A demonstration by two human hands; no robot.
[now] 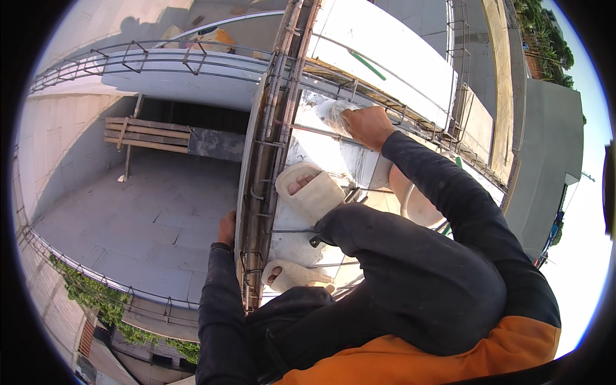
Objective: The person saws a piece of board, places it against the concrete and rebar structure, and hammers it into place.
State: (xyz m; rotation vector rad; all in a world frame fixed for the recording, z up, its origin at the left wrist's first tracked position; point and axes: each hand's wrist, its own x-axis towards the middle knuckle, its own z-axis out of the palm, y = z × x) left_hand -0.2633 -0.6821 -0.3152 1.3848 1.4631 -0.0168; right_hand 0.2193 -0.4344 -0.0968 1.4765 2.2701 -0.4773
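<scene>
My right hand (369,126) is closed around a crumpled piece of clear plastic (335,117), which looks like a bag or thin wrap. It is over a white panel (311,146) splashed with grey, beside thin steel bars. Low on the left, my left hand (227,228) grips the outer side of a long form board (242,212); its fingertips are partly hidden. Along that board runs a rusty rebar cage (264,160). My feet, in pale slide sandals (314,199), rest on the white panels between the bars, with my knees bent.
Left of the board the level drops to a grey block floor (147,205), with bamboo poles (147,135) and a dark panel (217,153) below. A rounded pinkish container (410,199) stands under my right arm. More rebar (192,58) crosses the far left; a timber plank (502,83) lies far right.
</scene>
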